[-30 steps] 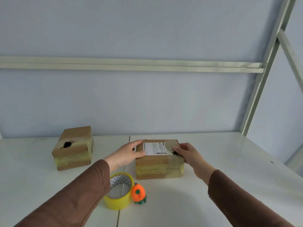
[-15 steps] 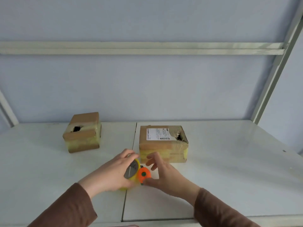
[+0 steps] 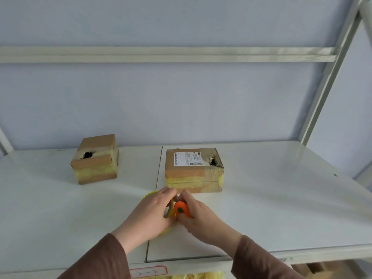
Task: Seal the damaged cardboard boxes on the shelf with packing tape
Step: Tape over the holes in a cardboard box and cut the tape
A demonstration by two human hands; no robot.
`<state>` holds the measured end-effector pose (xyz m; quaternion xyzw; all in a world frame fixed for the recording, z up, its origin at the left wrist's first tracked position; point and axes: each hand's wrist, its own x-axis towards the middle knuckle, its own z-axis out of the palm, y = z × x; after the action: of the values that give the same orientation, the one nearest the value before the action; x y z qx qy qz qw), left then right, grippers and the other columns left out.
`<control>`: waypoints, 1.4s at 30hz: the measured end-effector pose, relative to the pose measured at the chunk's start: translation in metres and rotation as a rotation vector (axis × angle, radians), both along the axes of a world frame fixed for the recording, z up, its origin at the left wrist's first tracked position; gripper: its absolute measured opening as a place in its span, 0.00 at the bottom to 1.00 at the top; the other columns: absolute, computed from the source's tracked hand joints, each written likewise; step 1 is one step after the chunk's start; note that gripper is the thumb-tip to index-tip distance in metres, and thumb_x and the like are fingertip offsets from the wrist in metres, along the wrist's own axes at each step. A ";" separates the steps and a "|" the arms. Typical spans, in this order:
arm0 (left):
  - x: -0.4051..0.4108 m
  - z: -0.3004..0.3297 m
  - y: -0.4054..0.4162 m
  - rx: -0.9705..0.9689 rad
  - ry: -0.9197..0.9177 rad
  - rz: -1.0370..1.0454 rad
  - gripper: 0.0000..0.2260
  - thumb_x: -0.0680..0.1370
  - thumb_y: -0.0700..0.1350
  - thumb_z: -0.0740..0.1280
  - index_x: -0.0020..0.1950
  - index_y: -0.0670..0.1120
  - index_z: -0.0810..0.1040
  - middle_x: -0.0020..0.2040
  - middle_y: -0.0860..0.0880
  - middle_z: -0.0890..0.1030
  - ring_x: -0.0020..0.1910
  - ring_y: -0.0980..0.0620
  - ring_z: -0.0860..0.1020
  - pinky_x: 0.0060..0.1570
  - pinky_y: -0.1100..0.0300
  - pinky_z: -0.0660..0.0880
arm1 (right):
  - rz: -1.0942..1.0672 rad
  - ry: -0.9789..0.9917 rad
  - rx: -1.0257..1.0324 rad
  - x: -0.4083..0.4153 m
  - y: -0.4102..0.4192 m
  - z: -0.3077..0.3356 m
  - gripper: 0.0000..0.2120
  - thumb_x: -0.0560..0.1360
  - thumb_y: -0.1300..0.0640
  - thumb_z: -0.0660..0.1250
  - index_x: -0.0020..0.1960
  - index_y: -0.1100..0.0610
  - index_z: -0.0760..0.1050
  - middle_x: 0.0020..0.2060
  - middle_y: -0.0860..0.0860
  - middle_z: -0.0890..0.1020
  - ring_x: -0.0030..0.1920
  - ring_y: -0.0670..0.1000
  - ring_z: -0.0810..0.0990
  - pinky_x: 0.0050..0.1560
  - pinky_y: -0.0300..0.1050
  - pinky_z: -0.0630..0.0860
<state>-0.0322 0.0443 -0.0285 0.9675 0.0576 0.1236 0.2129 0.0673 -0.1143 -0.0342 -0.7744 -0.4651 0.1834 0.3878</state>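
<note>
Even, soft daylight, fairly bright; white shelf (image 3: 271,198) shows mild sheen toward 3 o'clock. Faint shadows under boxes. Wide-angle bending of shelf uprights at edges, overall slightly soft.

Two boxes (image 3: 194,170) (well apart) block shelf (image 3: 281,198) rear

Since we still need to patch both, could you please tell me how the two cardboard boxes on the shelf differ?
1. The right box carries a white shipping label on top; the left box has none.
2. The right box is torn at its top right corner; the left box's hole is near the middle of its top.
3. The right box looks wider and sits squarer to the shelf edge; the left box is turned slightly.

Both are brown and banded with yellowish tape.
</note>
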 end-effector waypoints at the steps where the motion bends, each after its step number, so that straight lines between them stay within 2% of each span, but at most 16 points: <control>1: 0.000 0.000 -0.003 -0.053 -0.022 0.030 0.17 0.73 0.59 0.75 0.53 0.59 0.70 0.48 0.64 0.73 0.46 0.61 0.74 0.43 0.69 0.70 | -0.019 0.109 0.016 0.002 -0.003 0.003 0.08 0.78 0.59 0.65 0.55 0.53 0.69 0.47 0.55 0.79 0.41 0.52 0.78 0.43 0.53 0.82; 3: -0.001 0.000 -0.006 -0.129 -0.046 0.062 0.21 0.71 0.63 0.76 0.55 0.60 0.70 0.50 0.65 0.74 0.49 0.65 0.75 0.45 0.68 0.73 | -0.020 0.330 0.046 0.006 -0.009 0.009 0.10 0.76 0.59 0.69 0.56 0.51 0.74 0.49 0.53 0.78 0.45 0.51 0.79 0.42 0.47 0.84; 5: 0.001 0.001 -0.011 -0.142 -0.048 0.043 0.22 0.71 0.62 0.76 0.58 0.61 0.70 0.52 0.67 0.74 0.53 0.68 0.74 0.48 0.70 0.73 | 0.014 0.394 0.049 0.007 -0.014 0.012 0.07 0.76 0.57 0.69 0.52 0.47 0.76 0.48 0.51 0.79 0.46 0.49 0.80 0.44 0.49 0.85; 9: 0.006 0.004 -0.020 -0.153 -0.075 -0.005 0.13 0.73 0.52 0.75 0.55 0.58 0.77 0.52 0.62 0.73 0.50 0.61 0.75 0.47 0.66 0.72 | 0.033 0.350 0.108 0.003 -0.018 0.010 0.04 0.79 0.54 0.67 0.50 0.47 0.73 0.43 0.39 0.79 0.43 0.41 0.78 0.42 0.45 0.82; 11: 0.009 0.006 -0.025 -0.160 -0.079 0.007 0.10 0.73 0.51 0.74 0.53 0.57 0.79 0.51 0.60 0.73 0.48 0.60 0.76 0.46 0.64 0.73 | -0.011 0.271 0.165 0.002 -0.019 0.007 0.05 0.81 0.52 0.68 0.50 0.49 0.72 0.46 0.39 0.81 0.45 0.42 0.79 0.45 0.46 0.79; 13: 0.010 0.008 -0.030 -0.139 -0.066 0.040 0.08 0.74 0.54 0.73 0.53 0.58 0.81 0.51 0.60 0.73 0.46 0.59 0.77 0.45 0.61 0.74 | -0.108 0.180 0.185 0.001 -0.019 0.005 0.11 0.81 0.45 0.68 0.47 0.51 0.71 0.47 0.47 0.80 0.45 0.48 0.78 0.47 0.47 0.76; 17: 0.017 0.017 -0.040 -0.097 -0.056 0.092 0.08 0.74 0.59 0.68 0.53 0.66 0.76 0.47 0.59 0.73 0.42 0.57 0.77 0.41 0.58 0.73 | -0.291 0.130 0.241 -0.002 -0.016 0.004 0.26 0.71 0.31 0.65 0.47 0.53 0.68 0.40 0.46 0.72 0.38 0.44 0.70 0.38 0.38 0.68; 19: 0.021 0.020 -0.046 -0.084 -0.091 0.085 0.10 0.74 0.64 0.64 0.51 0.62 0.78 0.46 0.61 0.75 0.41 0.57 0.77 0.41 0.57 0.74 | -0.376 0.173 0.344 0.003 -0.015 0.007 0.28 0.69 0.29 0.64 0.48 0.54 0.68 0.38 0.46 0.71 0.36 0.43 0.70 0.37 0.37 0.69; 22: 0.025 0.019 -0.051 -0.148 -0.120 0.057 0.08 0.78 0.59 0.69 0.45 0.57 0.84 0.46 0.59 0.79 0.43 0.58 0.78 0.46 0.54 0.76 | -0.524 0.341 0.513 0.022 -0.023 0.015 0.26 0.71 0.34 0.66 0.46 0.57 0.66 0.38 0.49 0.68 0.37 0.49 0.68 0.40 0.47 0.70; 25: 0.026 0.017 -0.048 -0.372 -0.204 0.057 0.05 0.77 0.53 0.74 0.42 0.55 0.87 0.45 0.59 0.82 0.45 0.59 0.78 0.53 0.55 0.73 | -0.599 0.476 0.661 0.039 -0.043 0.018 0.19 0.79 0.46 0.71 0.42 0.54 0.64 0.32 0.47 0.65 0.34 0.48 0.64 0.35 0.43 0.66; 28: 0.032 0.024 -0.043 -0.544 -0.296 0.092 0.04 0.76 0.51 0.75 0.42 0.55 0.88 0.44 0.57 0.85 0.52 0.62 0.76 0.58 0.60 0.68 | -0.461 0.378 0.681 0.030 -0.061 0.013 0.14 0.79 0.48 0.66 0.42 0.56 0.68 0.34 0.51 0.77 0.37 0.50 0.75 0.42 0.42 0.71; 31: 0.042 0.037 -0.044 -0.821 -0.315 0.067 0.05 0.73 0.52 0.77 0.45 0.52 0.89 0.45 0.50 0.86 0.50 0.55 0.83 0.56 0.60 0.76 | -0.186 0.289 0.606 0.003 -0.070 0.003 0.13 0.81 0.50 0.64 0.62 0.56 0.71 0.48 0.55 0.85 0.49 0.50 0.83 0.52 0.38 0.76; 34: 0.054 0.045 -0.045 -1.003 -0.306 0.075 0.13 0.69 0.55 0.78 0.46 0.47 0.89 0.46 0.46 0.87 0.49 0.48 0.85 0.51 0.58 0.79 | -0.040 0.266 0.485 -0.015 -0.072 0.005 0.32 0.82 0.48 0.64 0.82 0.41 0.53 0.50 0.55 0.82 0.42 0.47 0.76 0.47 0.37 0.72; 36: 0.062 0.048 -0.044 -1.013 -0.281 0.083 0.12 0.71 0.53 0.77 0.45 0.45 0.88 0.44 0.46 0.87 0.45 0.50 0.85 0.50 0.58 0.78 | -0.017 0.265 0.496 -0.021 -0.072 0.013 0.33 0.83 0.49 0.64 0.80 0.32 0.51 0.52 0.60 0.80 0.42 0.55 0.75 0.48 0.44 0.76; 39: 0.075 0.057 -0.040 -0.983 -0.216 0.022 0.07 0.76 0.46 0.76 0.45 0.42 0.88 0.39 0.47 0.86 0.39 0.55 0.82 0.43 0.66 0.76 | -0.090 0.292 0.584 -0.018 -0.077 0.031 0.29 0.82 0.54 0.65 0.78 0.34 0.61 0.53 0.62 0.80 0.53 0.66 0.78 0.59 0.53 0.77; 42: 0.094 0.079 -0.026 -0.994 -0.240 0.016 0.05 0.76 0.44 0.75 0.44 0.44 0.88 0.37 0.47 0.85 0.34 0.56 0.78 0.35 0.68 0.74 | -0.093 0.318 0.468 -0.011 -0.084 0.039 0.23 0.82 0.54 0.65 0.73 0.35 0.71 0.58 0.56 0.83 0.59 0.58 0.81 0.69 0.54 0.73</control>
<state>0.0623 0.0187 0.0502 0.7277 0.0921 0.1933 0.6516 0.0567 -0.1982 0.0050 -0.6457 -0.3920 0.1723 0.6322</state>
